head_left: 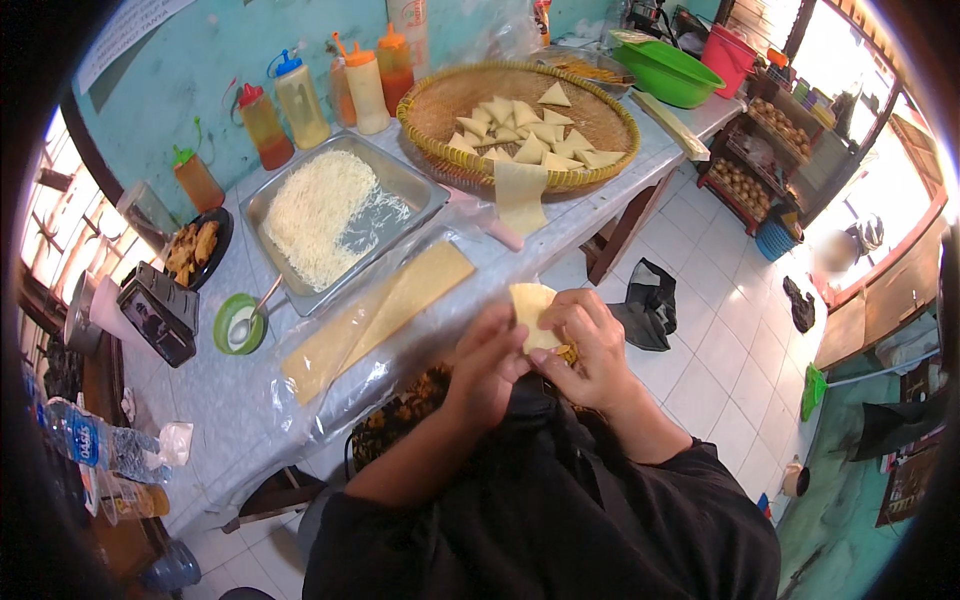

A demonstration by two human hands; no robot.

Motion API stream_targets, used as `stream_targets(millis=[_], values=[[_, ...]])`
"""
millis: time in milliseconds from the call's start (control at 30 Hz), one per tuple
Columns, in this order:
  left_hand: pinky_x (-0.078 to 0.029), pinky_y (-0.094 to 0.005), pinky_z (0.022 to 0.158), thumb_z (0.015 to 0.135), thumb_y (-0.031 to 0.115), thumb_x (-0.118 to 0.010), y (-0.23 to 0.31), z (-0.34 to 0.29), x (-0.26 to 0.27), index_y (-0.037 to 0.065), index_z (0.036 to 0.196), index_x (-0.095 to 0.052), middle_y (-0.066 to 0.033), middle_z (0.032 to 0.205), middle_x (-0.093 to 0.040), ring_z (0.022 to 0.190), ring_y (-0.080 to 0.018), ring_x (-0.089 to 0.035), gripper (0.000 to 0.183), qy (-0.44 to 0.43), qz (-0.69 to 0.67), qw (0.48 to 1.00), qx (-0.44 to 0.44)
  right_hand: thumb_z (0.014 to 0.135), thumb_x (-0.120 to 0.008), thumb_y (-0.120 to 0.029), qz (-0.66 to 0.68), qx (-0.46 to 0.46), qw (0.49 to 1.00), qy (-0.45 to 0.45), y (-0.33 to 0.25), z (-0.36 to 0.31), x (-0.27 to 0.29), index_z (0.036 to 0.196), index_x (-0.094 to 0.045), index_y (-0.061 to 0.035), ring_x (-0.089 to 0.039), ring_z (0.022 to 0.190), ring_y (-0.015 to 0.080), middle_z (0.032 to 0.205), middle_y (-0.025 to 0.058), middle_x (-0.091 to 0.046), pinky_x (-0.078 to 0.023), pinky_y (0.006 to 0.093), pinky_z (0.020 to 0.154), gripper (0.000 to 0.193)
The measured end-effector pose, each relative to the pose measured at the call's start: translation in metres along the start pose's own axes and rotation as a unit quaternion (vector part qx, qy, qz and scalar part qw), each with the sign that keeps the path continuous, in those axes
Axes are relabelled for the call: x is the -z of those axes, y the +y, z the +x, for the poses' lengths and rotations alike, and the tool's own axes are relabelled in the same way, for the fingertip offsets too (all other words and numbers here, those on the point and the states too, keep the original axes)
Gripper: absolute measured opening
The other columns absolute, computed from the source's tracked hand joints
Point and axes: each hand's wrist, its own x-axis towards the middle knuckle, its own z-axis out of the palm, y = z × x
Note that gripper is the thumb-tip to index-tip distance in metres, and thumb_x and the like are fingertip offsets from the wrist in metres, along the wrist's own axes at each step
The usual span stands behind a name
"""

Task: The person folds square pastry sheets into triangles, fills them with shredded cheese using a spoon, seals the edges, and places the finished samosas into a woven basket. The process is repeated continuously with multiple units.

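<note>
In front of my body, above the table's near edge, a pale folded pastry wrapper point(531, 303) is held up between my two hands. My right hand point(588, 350) pinches it, thumb and fingers closed. My left hand point(484, 368), slightly smeared by motion, presses its fingers against the wrapper's left side. Something small and yellow shows by my right fingers, too little to name. On the table, long pastry strips point(385, 310) lie partly under clear plastic. One more strip point(520, 198) hangs over the rim of a woven basket point(420, 140) holding several folded triangles point(530, 120).
A metal tray point(428, 198) holds white shreds point(320, 215). Left of it are a green bowl point(240, 325) with a spoon, a phone point(158, 320), a dark plate of fried food point(192, 248) and a water bottle point(115, 435). Sauce bottles point(300, 100) line the wall.
</note>
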Motion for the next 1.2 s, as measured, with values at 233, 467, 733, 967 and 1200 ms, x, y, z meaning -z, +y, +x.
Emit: stream_targets(millis=[233,467,733,967,1200], values=[[-0.048,-0.0354,0.087,0.087,0.006,-0.054,-0.003,0.003,-0.004,0.0,0.115,-0.049,-0.0105,0.108,-0.057,0.099,-0.0198,-0.057,0.029,0.013,-0.006,1.0,-0.017,0.066,-0.071,-0.012,0.089,0.027,0.996,-0.007,0.015,0.003,0.004,0.093,-0.057,-0.001,-0.058,0.086,0.0321,0.095,0.0161,-0.057,-0.047,0.0355,0.073,0.033],[-0.047,-0.0292,0.079,0.087,0.002,-0.055,-0.005,0.002,-0.005,0.004,0.114,-0.05,-0.0067,0.1,-0.058,0.092,-0.0146,-0.056,0.027,0.061,0.072,0.995,-0.038,0.068,-0.071,-0.008,0.102,0.013,0.995,-0.01,0.013,-0.002,0.001,0.092,-0.056,-0.0009,-0.059,0.088,0.0316,0.098,0.0182,-0.059,-0.048,0.0351,0.075,0.03],[-0.044,-0.0279,0.084,0.086,-0.002,-0.054,-0.004,0.002,-0.008,0.004,0.119,-0.044,-0.009,0.103,-0.056,0.097,-0.0144,-0.054,0.034,0.018,0.135,0.987,-0.08,0.068,-0.071,-0.007,0.108,0.004,0.994,-0.007,0.016,-0.002,-0.001,0.093,-0.056,-0.0001,-0.06,0.09,0.0321,0.098,0.0189,-0.06,-0.048,0.0353,0.077,0.03],[-0.044,-0.0268,0.082,0.086,0.001,-0.057,-0.019,0.008,0.008,0.003,0.116,-0.046,-0.0083,0.1,-0.056,0.094,-0.013,-0.054,0.033,0.031,0.265,0.949,-0.169,0.069,-0.069,-0.006,0.127,0.003,0.992,-0.007,0.014,-0.001,0.0,0.095,-0.057,0.0003,-0.06,0.091,0.0319,0.1,0.0189,-0.06,-0.048,0.0354,0.079,0.029],[-0.046,-0.025,0.075,0.085,0.005,-0.06,-0.025,0.008,0.007,0.001,0.114,-0.048,-0.0067,0.091,-0.057,0.085,-0.0116,-0.056,0.032,0.042,0.329,0.921,-0.203,0.076,-0.059,-0.005,0.196,-0.05,0.979,0.026,0.026,-0.015,-0.012,0.085,-0.054,0.003,-0.058,0.088,0.0227,0.097,0.0185,-0.061,-0.046,0.031,0.079,0.012]])
